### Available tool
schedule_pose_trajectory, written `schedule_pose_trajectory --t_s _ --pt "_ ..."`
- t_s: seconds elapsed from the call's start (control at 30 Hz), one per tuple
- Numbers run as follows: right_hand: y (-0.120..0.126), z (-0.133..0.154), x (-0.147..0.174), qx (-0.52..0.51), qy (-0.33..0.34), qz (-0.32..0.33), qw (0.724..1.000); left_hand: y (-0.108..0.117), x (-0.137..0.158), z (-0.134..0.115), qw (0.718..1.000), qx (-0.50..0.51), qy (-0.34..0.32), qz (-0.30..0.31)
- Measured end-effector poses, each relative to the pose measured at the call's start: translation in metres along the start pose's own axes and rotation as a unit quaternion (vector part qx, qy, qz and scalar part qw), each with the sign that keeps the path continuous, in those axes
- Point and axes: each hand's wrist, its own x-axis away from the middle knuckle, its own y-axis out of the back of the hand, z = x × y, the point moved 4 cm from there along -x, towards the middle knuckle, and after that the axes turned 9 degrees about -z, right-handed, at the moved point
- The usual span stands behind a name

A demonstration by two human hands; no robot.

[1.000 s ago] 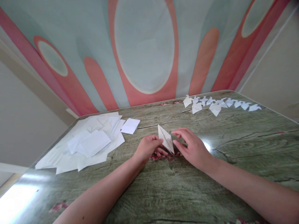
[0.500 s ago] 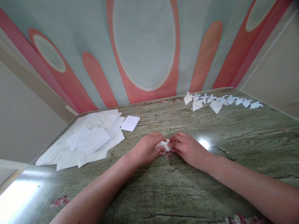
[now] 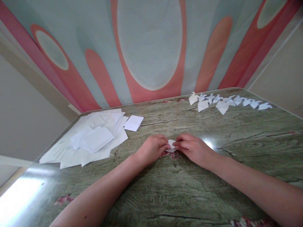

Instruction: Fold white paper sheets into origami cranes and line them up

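Observation:
A small folded piece of white paper (image 3: 171, 145) lies between my hands at the middle of the table. My left hand (image 3: 154, 148) pinches its left side with thumb and fingers closed. On the opposite side, my right hand (image 3: 192, 147) has its thumb and fingers closed on the paper's right edge. The fingertips hide both ends of the paper, so its full shape cannot be made out.
Loose white sheets (image 3: 71, 154) lie piled at the left, with a small square stack of paper (image 3: 134, 123) beside them. Several folded paper birds (image 3: 222, 106) stand along the back right. A patterned wall (image 3: 149, 47) rises behind the wood-grain table (image 3: 165, 195).
The fingers have shifted on the paper, and more of its flat face now shows between them. The whole view has moved slightly.

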Motion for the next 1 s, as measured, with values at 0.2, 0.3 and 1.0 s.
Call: schedule_pose_trajectory --t_s 0.2,0.3,1.0 --pt "-0.0006 -0.0011 0.0001 -0.005 -0.009 -0.004 1.000 -0.0004 0.0016 0.0000 1.000 -0.011 -0.002 0.002" --pt "-0.0008 -0.0008 -0.0003 -0.004 0.006 -0.001 1.000 -0.0004 0.0024 0.0013 1.000 -0.013 -0.005 0.001" --pt "0.0026 -0.0016 -0.0012 -0.017 0.008 0.014 1.000 0.0029 0.0002 0.0018 1.000 -0.003 -0.011 0.013"
